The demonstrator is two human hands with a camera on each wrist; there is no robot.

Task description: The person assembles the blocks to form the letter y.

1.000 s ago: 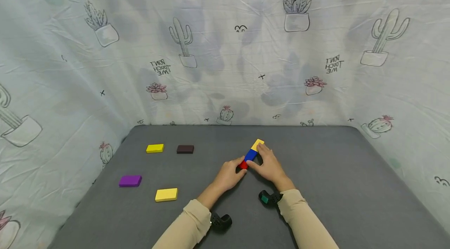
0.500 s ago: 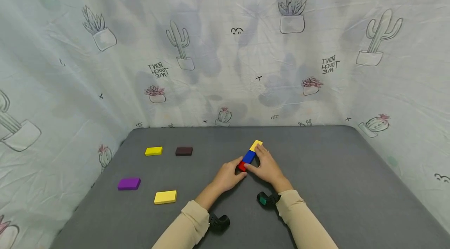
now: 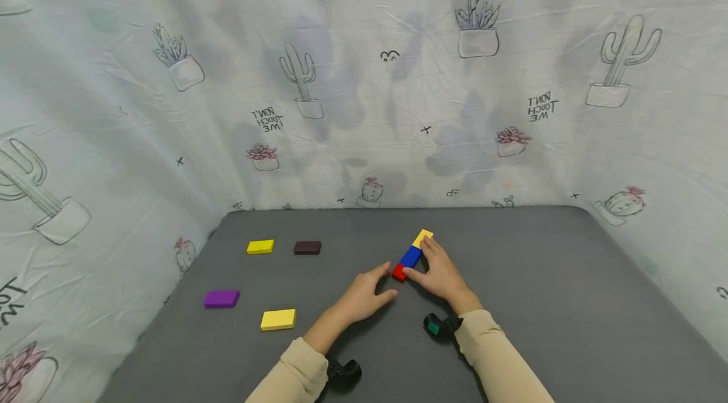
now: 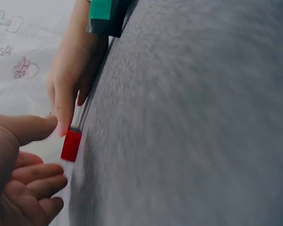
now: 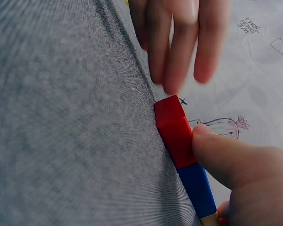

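Observation:
A red block (image 3: 399,273), a blue block (image 3: 411,257) and a light yellow block (image 3: 423,238) lie end to end in a slanted row on the grey table. My right hand (image 3: 443,273) rests along the right side of this row. Its thumb touches the red block, seen closely in the right wrist view, and its fingertips reach the light yellow one. Just left of the red end, my left hand (image 3: 361,299) is spread, thumb apart from the fingers, holding nothing. In the left wrist view a gap shows between its fingers and the red block (image 4: 71,145).
On the left part of the table (image 3: 540,302) lie a bright yellow block (image 3: 260,247), a dark brown block (image 3: 308,248), a purple block (image 3: 222,299) and a larger light yellow block (image 3: 278,319). A patterned curtain (image 3: 352,87) hangs behind and at both sides.
My left hand has let go of the red end and drawn back to the lower left, its fingers spreading. The right hand stays at the row. The head view has shifted slightly.

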